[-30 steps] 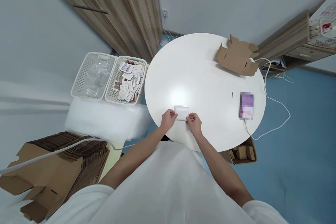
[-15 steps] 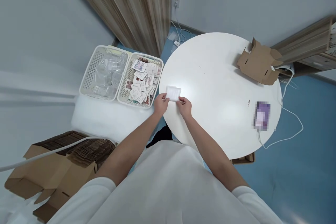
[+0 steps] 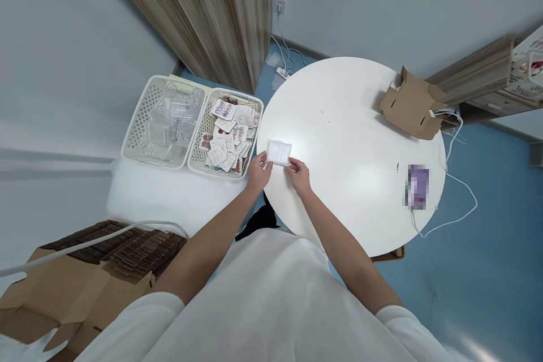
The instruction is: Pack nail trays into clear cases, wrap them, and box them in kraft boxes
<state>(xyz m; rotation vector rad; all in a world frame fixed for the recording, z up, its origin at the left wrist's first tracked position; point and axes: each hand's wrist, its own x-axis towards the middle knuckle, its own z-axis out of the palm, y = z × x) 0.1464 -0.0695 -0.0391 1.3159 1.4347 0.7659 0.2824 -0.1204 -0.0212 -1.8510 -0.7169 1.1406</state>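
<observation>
A small white rectangular packet, perhaps a clear case with a card in it, is at the left edge of the round white table. My left hand pinches its lower left corner between thumb and fingers. At the lower right corner, my right hand grips it in the same way. Just left of my left hand stands a white basket of printed cards, several with small coloured pieces on them. Beside that, another white basket holds clear plastic cases.
An unfolded cardboard box lies at the table's far right. A pixelated purple object with a white cable lies near the right edge. Stacked flat cardboard boxes are at lower left. A wooden cabinet stands behind the baskets.
My view has shifted slightly, moving the surroundings a little in the picture. Both hands keep hold of the packet, which looks a bit more tilted.
</observation>
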